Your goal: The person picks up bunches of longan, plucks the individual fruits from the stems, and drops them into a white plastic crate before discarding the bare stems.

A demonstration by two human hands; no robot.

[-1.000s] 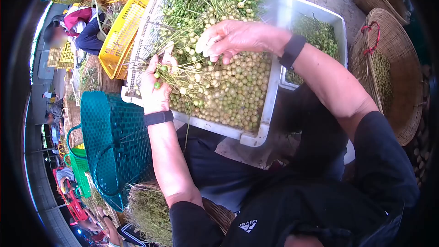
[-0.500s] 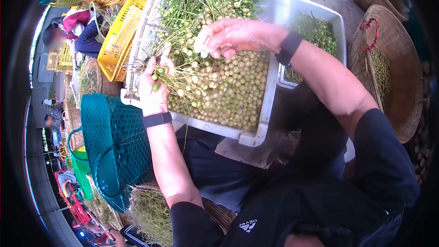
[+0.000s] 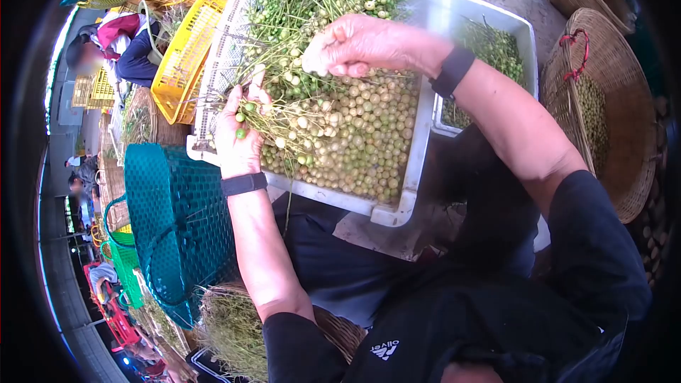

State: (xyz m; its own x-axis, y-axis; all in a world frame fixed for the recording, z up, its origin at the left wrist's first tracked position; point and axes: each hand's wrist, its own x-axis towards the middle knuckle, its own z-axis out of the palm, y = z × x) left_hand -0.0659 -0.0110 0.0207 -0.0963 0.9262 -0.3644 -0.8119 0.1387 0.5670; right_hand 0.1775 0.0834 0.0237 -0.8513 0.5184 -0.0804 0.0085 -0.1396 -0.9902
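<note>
My left hand (image 3: 242, 131) is closed around a bunch of thin green stems (image 3: 284, 122) bearing small round green and pale fruits. My right hand (image 3: 365, 46) hovers over the crate, fingers curled together in a pinch; what they hold, if anything, is too bright to make out. Beneath both hands sits a white plastic crate (image 3: 339, 201). Loose round yellowish fruits (image 3: 376, 124) fill its near part. At its far side lies a heap of stems with green fruits (image 3: 319, 0).
At the left stand yellow crates (image 3: 188, 57) and a teal woven basket (image 3: 177, 220). To the right are a white tub (image 3: 525, 35) of green fruits and a wicker basket (image 3: 628, 135) partly filled with pale fruits. A basket of dry stems (image 3: 230, 330) is near my left elbow. Other people sit at far left.
My right hand has lifted slightly up and away from the stem bunch, its fingers curling tighter. My left hand stays in place on the stems.
</note>
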